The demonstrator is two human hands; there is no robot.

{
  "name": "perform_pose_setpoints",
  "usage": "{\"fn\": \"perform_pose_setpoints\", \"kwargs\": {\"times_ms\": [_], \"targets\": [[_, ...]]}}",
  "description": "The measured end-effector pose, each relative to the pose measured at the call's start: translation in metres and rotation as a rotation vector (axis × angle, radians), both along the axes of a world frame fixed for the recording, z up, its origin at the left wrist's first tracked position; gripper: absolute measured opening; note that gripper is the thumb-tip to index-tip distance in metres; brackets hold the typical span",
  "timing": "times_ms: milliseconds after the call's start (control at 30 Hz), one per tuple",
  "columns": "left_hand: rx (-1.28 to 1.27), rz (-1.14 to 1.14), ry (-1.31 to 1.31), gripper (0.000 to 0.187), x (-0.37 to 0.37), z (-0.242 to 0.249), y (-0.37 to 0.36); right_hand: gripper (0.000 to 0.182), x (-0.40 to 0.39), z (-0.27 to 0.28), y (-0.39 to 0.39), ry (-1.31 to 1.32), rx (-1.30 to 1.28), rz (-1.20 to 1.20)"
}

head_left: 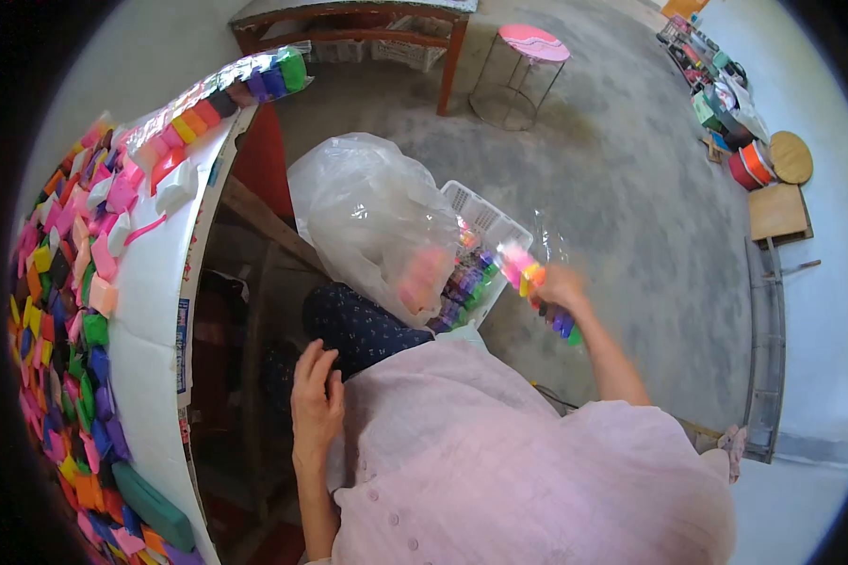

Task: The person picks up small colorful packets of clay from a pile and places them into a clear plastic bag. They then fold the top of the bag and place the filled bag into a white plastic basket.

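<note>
My right hand point(562, 290), slightly blurred, grips a clear-wrapped strip of colourful clay-like blocks point(516, 268) over the floor at my right. The strip runs from pink and yellow to blue and green, with loose clear film at its upper end. Just left of it, a white plastic basket point(507, 229) holds similar wrapped strips point(471, 282). A large translucent plastic bag point(372, 202) covers part of the basket, and pinkish contents show through its lower side. Nothing is in my left hand point(317, 395), which hovers by my knee with its fingers loosely apart.
To my left stands a white-topped table point(151, 311) heaped with loose coloured blocks point(66, 377). A wrapped strip point(198, 118) and a green block-shaped object point(151, 508) lie on it. Farther off are a pink-topped stool point(534, 43) and a wooden table point(452, 66). A ladder point(768, 348) lies along the right wall.
</note>
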State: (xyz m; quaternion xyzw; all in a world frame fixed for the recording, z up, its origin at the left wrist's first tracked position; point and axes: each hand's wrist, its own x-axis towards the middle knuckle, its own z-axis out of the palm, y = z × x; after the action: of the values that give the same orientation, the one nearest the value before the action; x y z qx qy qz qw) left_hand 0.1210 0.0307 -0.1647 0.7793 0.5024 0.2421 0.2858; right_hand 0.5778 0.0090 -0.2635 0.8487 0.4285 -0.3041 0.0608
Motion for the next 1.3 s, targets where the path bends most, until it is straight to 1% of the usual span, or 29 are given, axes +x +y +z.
{"fn": "perform_pose_setpoints", "kwargs": {"times_ms": [33, 100, 200, 300, 367, 467, 500, 600, 633, 733, 833, 867, 933, 967, 1033, 1100, 1233, 1300], "targets": [[-0.026, -0.004, 0.036, 0.03, -0.002, -0.011, -0.002, 0.047, -0.004, -0.017, -0.004, -0.087, -0.136, -0.001], [-0.074, -0.007, 0.105, 0.029, -0.01, -0.028, -0.01, 0.052, -0.006, -0.066, -0.015, -0.06, -0.206, -0.007], [-0.147, 0.079, 0.116, 0.028, -0.025, -0.036, -0.025, 0.042, -0.026, -0.101, -0.014, -0.09, -0.201, -0.056], [-0.207, 0.18, 0.068, 0.027, -0.043, -0.042, -0.039, 0.046, -0.031, -0.123, 0.009, -0.085, -0.116, -0.053], [-0.253, 0.26, -0.002, 0.027, -0.053, -0.047, -0.05, 0.047, -0.027, -0.14, 0.029, -0.149, -0.019, -0.032], [-0.262, 0.338, 0.03, 0.027, -0.056, -0.044, -0.063, 0.052, -0.008, -0.178, 0.067, -0.31, 0.117, 0.036], [-0.267, 0.346, 0.034, 0.027, -0.057, -0.044, -0.065, 0.054, -0.005, -0.176, 0.081, -0.374, 0.159, 0.066], [-0.28, 0.362, 0.045, 0.026, -0.054, -0.042, -0.072, 0.035, 0.007, -0.17, 0.113, -0.428, 0.161, 0.056], [-0.279, 0.364, 0.047, 0.025, -0.052, -0.041, -0.072, 0.032, 0.009, -0.169, 0.123, -0.481, 0.147, 0.068], [-0.271, 0.369, 0.051, 0.024, -0.053, -0.046, -0.073, 0.033, 0.018, -0.167, 0.142, -0.511, 0.152, 0.06], [-0.268, 0.364, 0.074, 0.023, -0.051, -0.046, -0.073, 0.034, 0.025, -0.167, 0.162, -0.508, 0.212, 0.11], [-0.267, 0.362, 0.085, 0.023, -0.05, -0.045, -0.073, 0.042, 0.026, -0.167, 0.165, -0.459, 0.217, 0.086], [-0.273, 0.359, 0.114, 0.023, -0.045, -0.044, -0.072, 0.057, 0.017, -0.14, 0.167, -0.359, 0.221, 0.039], [-0.278, 0.355, 0.131, 0.023, -0.044, -0.044, -0.072, 0.055, 0.017, -0.14, 0.167, -0.354, 0.234, 0.051], [-0.256, 0.319, 0.181, 0.023, -0.041, -0.046, -0.071, 0.052, 0.023, -0.148, 0.164, -0.344, 0.256, 0.071], [-0.238, 0.294, 0.243, 0.024, -0.039, -0.051, -0.071, 0.049, 0.027, -0.162, 0.148, -0.245, 0.277, 0.022], [-0.203, 0.258, 0.36, 0.024, -0.033, -0.052, -0.07, 0.038, 0.02, -0.164, 0.085, -0.143, 0.304, -0.097], [-0.175, 0.234, 0.385, 0.023, -0.031, -0.052, -0.069, 0.031, 0.03, -0.196, 0.049, -0.11, 0.194, -0.039]]}}
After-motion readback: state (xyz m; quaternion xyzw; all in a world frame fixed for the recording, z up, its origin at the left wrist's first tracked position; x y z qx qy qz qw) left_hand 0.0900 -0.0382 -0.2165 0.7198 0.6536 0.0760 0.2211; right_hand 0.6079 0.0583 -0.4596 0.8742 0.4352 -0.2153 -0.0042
